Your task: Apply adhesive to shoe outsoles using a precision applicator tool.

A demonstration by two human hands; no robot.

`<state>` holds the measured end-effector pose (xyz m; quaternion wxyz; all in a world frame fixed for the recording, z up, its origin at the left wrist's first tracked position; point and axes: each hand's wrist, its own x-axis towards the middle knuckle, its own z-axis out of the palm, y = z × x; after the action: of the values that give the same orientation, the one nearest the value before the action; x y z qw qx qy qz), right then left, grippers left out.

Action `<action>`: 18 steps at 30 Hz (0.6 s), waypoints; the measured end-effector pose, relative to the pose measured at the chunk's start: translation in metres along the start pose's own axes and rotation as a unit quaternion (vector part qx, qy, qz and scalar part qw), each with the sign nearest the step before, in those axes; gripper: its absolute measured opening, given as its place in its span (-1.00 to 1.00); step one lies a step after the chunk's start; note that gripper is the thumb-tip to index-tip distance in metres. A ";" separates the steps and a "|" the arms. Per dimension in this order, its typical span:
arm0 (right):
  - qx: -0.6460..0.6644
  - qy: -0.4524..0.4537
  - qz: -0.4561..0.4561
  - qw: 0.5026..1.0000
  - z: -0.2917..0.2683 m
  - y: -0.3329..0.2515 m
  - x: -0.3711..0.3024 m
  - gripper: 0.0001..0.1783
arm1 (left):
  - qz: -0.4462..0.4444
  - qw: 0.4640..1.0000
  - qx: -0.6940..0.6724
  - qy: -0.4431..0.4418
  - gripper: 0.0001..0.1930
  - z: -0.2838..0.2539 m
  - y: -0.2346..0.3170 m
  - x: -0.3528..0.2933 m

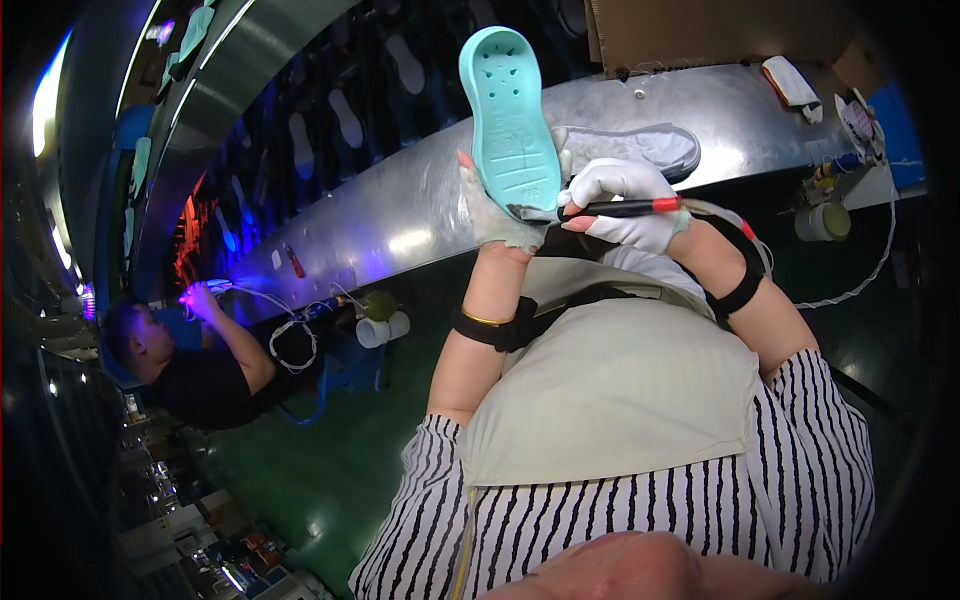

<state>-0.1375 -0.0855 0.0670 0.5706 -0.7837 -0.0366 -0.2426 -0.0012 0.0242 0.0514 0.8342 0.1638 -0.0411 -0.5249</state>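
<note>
Left hand beneath turquoise sole, right hand in pinch around brush

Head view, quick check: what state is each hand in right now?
Left hand: closed around the turquoise shoe sole, holding it.
Right hand: closed on the black-handled brush, its tip at the sole's near end.

Over my feed I counted two gloved hands, one left hand and one right hand; one large turquoise sole; one black-handled brush; one grey-and-white shoe-shaped piece; one cardboard box; and one metal ledge. I tallied two black armbands, one thin yellow bracelet, one pale apron and one co-worker. Farther off, I made out at least three more turquoise pieces.
</note>
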 end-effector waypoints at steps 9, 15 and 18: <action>0.178 0.041 0.168 0.969 0.011 0.002 -0.006 -0.89 | -0.046 0.997 0.048 -0.045 -0.20 -0.001 0.015 0.007; 0.297 0.105 0.256 0.914 -0.002 -0.008 -0.005 -0.88 | -0.068 0.994 0.081 -0.032 -0.26 0.009 0.018 0.003; 0.210 0.111 0.192 0.952 0.000 -0.008 0.008 -0.86 | -0.097 0.993 0.053 -0.043 -0.25 0.005 0.020 0.006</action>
<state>-0.1337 -0.0847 0.0772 0.7586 -0.6066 0.1275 -0.2006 0.0178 0.0257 0.0614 0.7671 0.1880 -0.0885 -0.6069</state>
